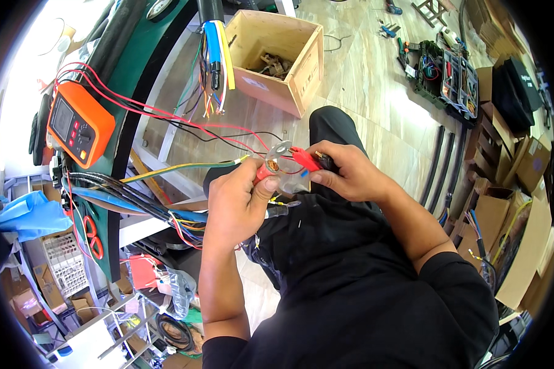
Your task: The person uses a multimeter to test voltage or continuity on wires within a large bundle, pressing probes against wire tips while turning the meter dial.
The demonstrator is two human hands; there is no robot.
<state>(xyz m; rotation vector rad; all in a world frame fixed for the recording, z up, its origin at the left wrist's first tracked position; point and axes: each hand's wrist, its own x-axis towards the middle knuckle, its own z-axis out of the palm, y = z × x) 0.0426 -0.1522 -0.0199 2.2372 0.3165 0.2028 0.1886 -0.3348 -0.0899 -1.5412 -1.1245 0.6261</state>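
Note:
My left hand (237, 194) is closed around a thick red piece, seemingly a red-sheathed cable end (271, 167) with copper showing at its tip. Just beyond that tip is a flat metal piece with a hole (281, 148), perhaps a ring lug; what supports it is unclear. Between the fingers of my right hand (345, 169) is a red alligator clip (304, 158), its jaws toward the metal piece. A black clip (326, 161) sits in the same hand. Red and black leads (184, 121) run toward my hands from an orange multimeter (80, 126).
The multimeter lies on a green-topped bench (143, 61) at the left, with red-handled scissors (92, 237) near its edge. A cable bundle (135, 197) reaches toward my lap. Ahead stand a wooden box (308, 80) and a hanging stripped cable (214, 55). An opened toolbox (446, 77) lies far right.

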